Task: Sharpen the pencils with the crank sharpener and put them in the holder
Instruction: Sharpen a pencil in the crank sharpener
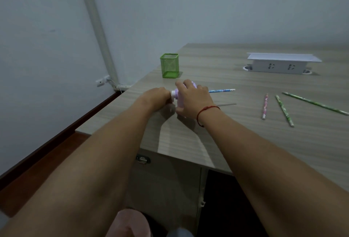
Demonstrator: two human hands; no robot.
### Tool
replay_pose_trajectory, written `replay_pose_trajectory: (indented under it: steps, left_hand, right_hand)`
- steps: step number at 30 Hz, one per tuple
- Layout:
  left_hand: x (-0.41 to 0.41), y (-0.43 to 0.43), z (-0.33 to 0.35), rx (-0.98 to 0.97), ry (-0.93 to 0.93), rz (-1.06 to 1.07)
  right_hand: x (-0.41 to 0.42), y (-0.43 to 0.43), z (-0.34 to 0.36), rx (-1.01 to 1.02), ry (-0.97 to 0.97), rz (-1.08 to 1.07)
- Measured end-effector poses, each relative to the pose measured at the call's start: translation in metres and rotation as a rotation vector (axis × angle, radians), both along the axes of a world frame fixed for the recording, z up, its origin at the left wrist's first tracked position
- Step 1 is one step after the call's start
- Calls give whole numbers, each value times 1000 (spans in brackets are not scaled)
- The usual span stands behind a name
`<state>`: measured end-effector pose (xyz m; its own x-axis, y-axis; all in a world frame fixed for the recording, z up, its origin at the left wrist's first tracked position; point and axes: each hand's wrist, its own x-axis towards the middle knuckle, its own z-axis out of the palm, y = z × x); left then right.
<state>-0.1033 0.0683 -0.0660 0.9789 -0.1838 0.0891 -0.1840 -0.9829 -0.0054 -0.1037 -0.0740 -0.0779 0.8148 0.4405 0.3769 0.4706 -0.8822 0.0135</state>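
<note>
- A square pencil holder of green wire mesh (169, 65) stands upright near the left edge of the pale wood-grain laminate table (217, 138), behind both hands and apart from them; nothing shows above its rim.
- The left hand (157, 98) is curled into a fist at the left end of the small lilac plastic crank sharpener (177, 98). It seems to be clenched on the crank handle, though the handle itself is hidden by the fingers.
- The right hand (194, 98) lies over the top of the sharpener, fingers wrapped round its smooth body, pressing it to the table (a thin red string bracelet (204, 113) circles that wrist).
- A slim blue patterned pencil (221, 91) juts out level from the sharpener's right side, its eraser end pointing right.
- Three more pencils lie loose on the table well to the right: a pink patterned pencil (265, 106), a short green patterned pencil (284, 111) just beside it, and a long green patterned pencil (315, 103) slanting toward the right edge.
- A white rectangular socket box with a flat lid (279, 65) sits at the back right.
</note>
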Motion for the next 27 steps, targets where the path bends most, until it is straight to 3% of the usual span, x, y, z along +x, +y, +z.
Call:
replay_pose_trajectory:
  steps: [5,10,27]
  left_hand:
    - [12,11,11,126,-96,-71]
    - [14,13,5,120,-215,-110]
    - [13,20,-9,112,-292,-136]
  right_hand:
    - [-3,1,4,-37,-8,-18]
    - [-4,0,4,-51,-32,-38]
    - [-2,2,3,-66,-34,-52]
